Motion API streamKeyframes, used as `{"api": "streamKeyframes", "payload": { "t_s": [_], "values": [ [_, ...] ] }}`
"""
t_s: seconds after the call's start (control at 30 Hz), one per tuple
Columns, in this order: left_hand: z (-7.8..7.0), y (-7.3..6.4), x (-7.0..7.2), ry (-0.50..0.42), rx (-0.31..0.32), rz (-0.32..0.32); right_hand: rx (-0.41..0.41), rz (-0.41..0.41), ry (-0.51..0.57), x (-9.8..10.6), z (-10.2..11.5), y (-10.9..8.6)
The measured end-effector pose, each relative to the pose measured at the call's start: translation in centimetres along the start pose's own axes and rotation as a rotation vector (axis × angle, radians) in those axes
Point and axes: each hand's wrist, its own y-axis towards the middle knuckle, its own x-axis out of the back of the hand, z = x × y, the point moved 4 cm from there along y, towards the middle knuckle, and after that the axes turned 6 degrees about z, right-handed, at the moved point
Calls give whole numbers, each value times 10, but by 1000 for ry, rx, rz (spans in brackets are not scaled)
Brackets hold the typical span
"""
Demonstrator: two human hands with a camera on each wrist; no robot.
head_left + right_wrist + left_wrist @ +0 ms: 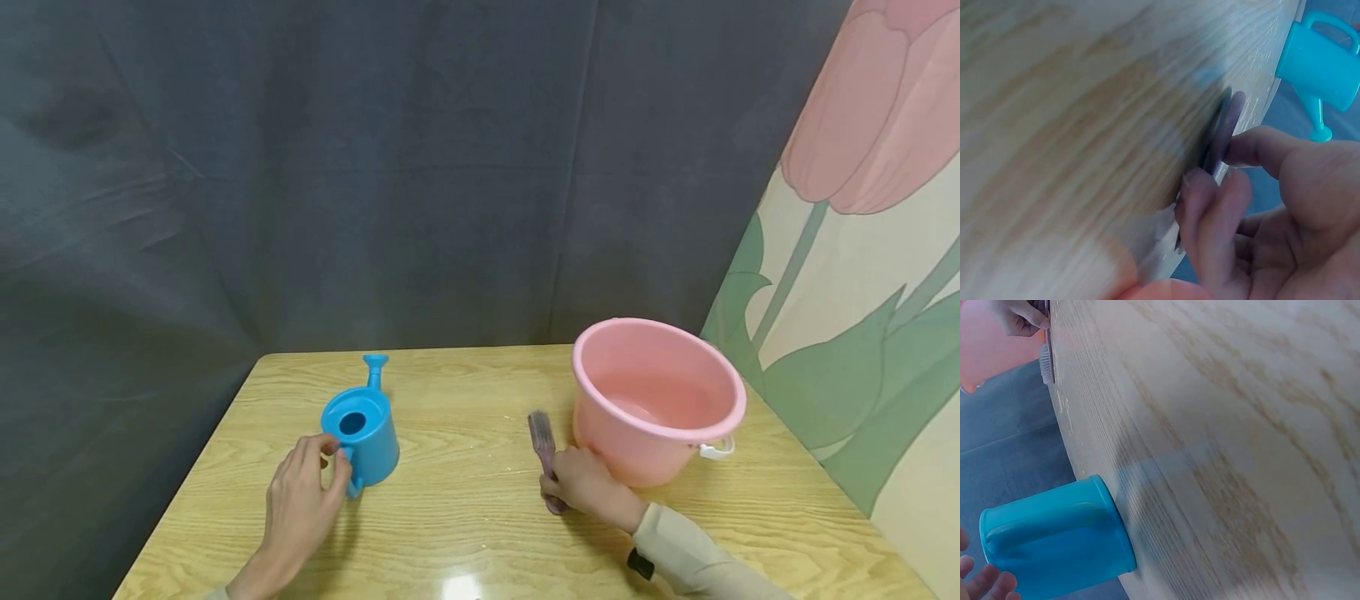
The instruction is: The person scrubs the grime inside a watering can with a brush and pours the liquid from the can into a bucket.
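Note:
A blue watering can (378, 450) stands upright on the left of the table, its spout toward the back. My left hand (303, 492) is at its near side, thumb and forefinger spread beside the handle (355, 482) and rim. From the left wrist, the fingertips (1002, 584) are by the can's upper end, not wrapped around the handle. My right hand (588, 483) pinches the handle of a small purple brush (543, 442) low over the table, bristles pointing away. In the right wrist view, thumb and fingers close on the brush handle (1229, 128).
A pink bucket (626, 450) with a white handle fitting (717, 449) stands right behind my right hand. Small bright specks lie on the wooden table (465, 467) left of the brush. A dark curtain (420, 183) hangs behind; a tulip-patterned wall (862, 333) borders the right side.

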Motion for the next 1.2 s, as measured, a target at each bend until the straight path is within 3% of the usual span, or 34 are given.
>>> {"api": "streamKeyframes", "payload": {
  "t_s": [0.3,0.5,0.77,1.0,1.2],
  "values": [
    [1,-1,-2,5,40,54,-49,-167,-17,0,-5,3],
    [4,-2,-6,1,57,91,-21,-274,-35,3,0,1],
    [8,-1,-6,8,94,144,-46,-302,-47,9,5,-1],
    [7,1,-5,4,133,231,-45,-350,-111,6,6,2],
    [9,3,-9,8,142,272,-79,-337,-114,4,5,4]
  ]
}}
